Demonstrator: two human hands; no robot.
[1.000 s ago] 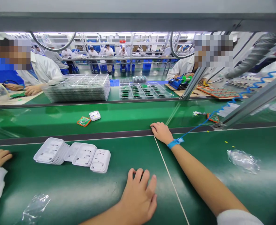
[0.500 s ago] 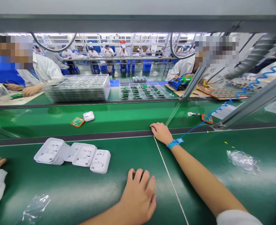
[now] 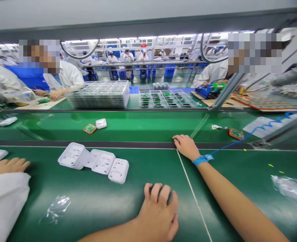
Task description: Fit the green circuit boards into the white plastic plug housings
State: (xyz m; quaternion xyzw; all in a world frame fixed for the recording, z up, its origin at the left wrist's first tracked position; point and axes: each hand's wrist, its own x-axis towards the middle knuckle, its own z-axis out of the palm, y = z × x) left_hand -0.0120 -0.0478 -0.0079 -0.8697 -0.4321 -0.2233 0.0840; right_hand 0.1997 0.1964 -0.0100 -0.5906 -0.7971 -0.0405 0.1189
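Note:
My left hand (image 3: pixel 161 210) rests on the green tabletop (image 3: pixel 108 205), its fingers bent and spread, with nothing seen in them. Farther out, my right hand (image 3: pixel 186 146) lies across the dark strip (image 3: pixel 148 145) at the table's far edge. Its fingers are loosely stretched towards the green belt (image 3: pixel 143 126), and no held object shows. A blue wrist strap (image 3: pixel 202 159) with a coiled cord (image 3: pixel 229 145) is on my right wrist. Left of my hands lie stacked white plastic covers (image 3: pixel 71 155), fanned out in a row (image 3: pixel 103 162) down to a nearer white cover (image 3: pixel 118 170).
A co-worker's hand (image 3: pixel 9 166) lies at the left. Clear plastic bags (image 3: pixel 58 205) (image 3: pixel 291 188) are on the table. The belt carries an orange-edged circuit board (image 3: pixel 90 128), a white case (image 3: pixel 101 123) and another board (image 3: pixel 236 133). Stacked clear trays (image 3: pixel 100 95) stand beyond; a metal post (image 3: pixel 226 90) rises at right.
My view has turned left, so the scene sits farther right. More of the co-worker's sleeve shows, and a white piece with an orange edge appears on the belt. My hands keep their poses.

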